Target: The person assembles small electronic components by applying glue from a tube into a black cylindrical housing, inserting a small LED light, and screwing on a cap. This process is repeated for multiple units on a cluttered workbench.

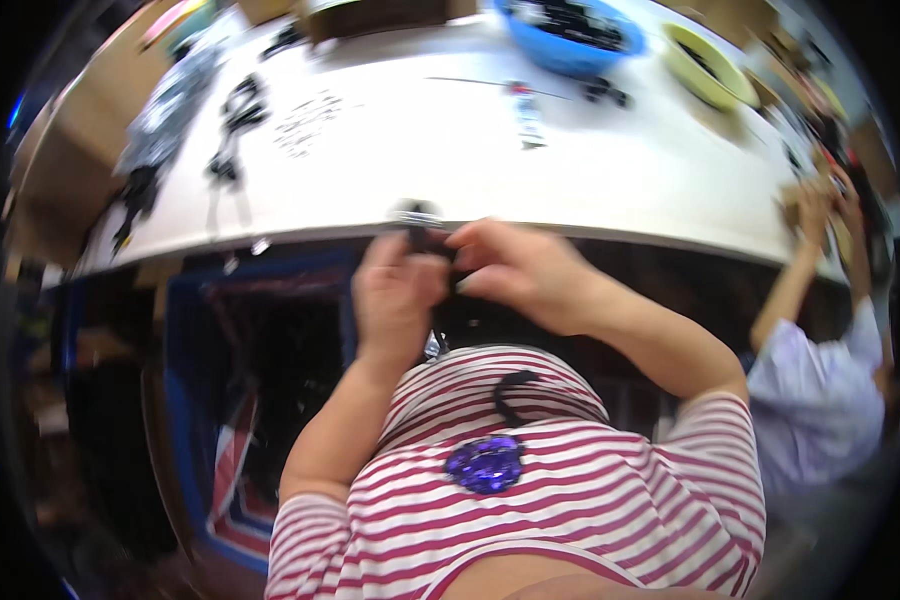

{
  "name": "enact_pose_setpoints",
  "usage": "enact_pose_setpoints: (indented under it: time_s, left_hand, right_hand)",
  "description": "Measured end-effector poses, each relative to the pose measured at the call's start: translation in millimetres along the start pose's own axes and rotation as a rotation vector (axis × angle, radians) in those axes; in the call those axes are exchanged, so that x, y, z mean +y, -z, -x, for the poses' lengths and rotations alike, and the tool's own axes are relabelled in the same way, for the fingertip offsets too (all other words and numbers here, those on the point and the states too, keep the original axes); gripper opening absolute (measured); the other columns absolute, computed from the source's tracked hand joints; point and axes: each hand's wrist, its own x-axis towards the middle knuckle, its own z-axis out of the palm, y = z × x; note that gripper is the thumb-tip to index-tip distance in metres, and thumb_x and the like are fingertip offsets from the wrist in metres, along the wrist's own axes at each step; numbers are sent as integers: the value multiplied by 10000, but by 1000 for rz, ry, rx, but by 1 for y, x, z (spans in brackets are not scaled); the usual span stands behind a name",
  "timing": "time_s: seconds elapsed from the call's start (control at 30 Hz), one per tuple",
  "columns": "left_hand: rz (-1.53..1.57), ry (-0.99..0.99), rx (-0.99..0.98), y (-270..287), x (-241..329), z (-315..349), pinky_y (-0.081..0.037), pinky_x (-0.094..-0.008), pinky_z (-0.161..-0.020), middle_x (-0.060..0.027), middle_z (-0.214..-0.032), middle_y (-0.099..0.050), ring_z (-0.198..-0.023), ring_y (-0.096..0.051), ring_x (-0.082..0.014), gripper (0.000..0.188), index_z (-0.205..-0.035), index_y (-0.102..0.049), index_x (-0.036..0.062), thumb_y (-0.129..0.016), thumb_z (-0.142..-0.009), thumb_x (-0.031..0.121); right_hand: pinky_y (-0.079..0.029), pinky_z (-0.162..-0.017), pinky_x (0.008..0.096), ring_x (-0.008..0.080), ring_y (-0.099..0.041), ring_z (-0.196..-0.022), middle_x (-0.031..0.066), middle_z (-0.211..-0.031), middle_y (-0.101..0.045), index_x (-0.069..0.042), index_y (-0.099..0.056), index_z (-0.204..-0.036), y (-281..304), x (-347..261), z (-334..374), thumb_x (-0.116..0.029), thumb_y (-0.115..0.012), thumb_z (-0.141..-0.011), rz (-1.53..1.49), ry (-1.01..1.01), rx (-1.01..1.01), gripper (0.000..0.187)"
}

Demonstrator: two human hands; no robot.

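My left hand (398, 295) is closed around a small dark piece with a shiny metal-looking band (417, 217). It is held up just in front of the table's near edge, and motion blur hides its exact kind. My right hand (525, 268) comes in from the right, its fingertips beside the dark piece. Whether those fingers grip it is lost in the blur. Below the hands, a small shiny silver bit (434, 345) shows by the striped shirt.
On the white table (400, 150) lie black cables (240, 105), small scattered pieces (308, 122) and a small tube (526, 115). A blue basin (570, 55) and a yellow basin (715, 75) stand behind. Below left is a blue crate (185, 400). A co-worker's arms (795, 265) are at right.
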Motion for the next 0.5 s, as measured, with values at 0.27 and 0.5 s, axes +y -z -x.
enact_pose_setpoints:
  time_s: [0.27, 0.5]
  left_hand:
    - [225, -69, 61, -27, 29, -24, -425, -250, -799, -69, -1066, -521, -940, -510, -135, 544, -1303, -330, 46, -477, -898, 380]
    - [90, 53, 22, 4, 26, -18, -451, -252, -774, -65, -1028, -552, -880, -520, -123, 413, -1276, -382, 20, -431, -941, 257]
  right_hand:
    - [-420, -529, 238, 82, -501, -571, 14, -596, -524, -20, -593, -816, 34, -28, 34, -261, -497, -898, -308, -100, -21, 272]
    - [-366, -399, 183, 68, -466, -480, 22, -564, -489, -30, -554, -852, 221, -99, 18, -222, -428, -928, -40, 402, 303, 242]
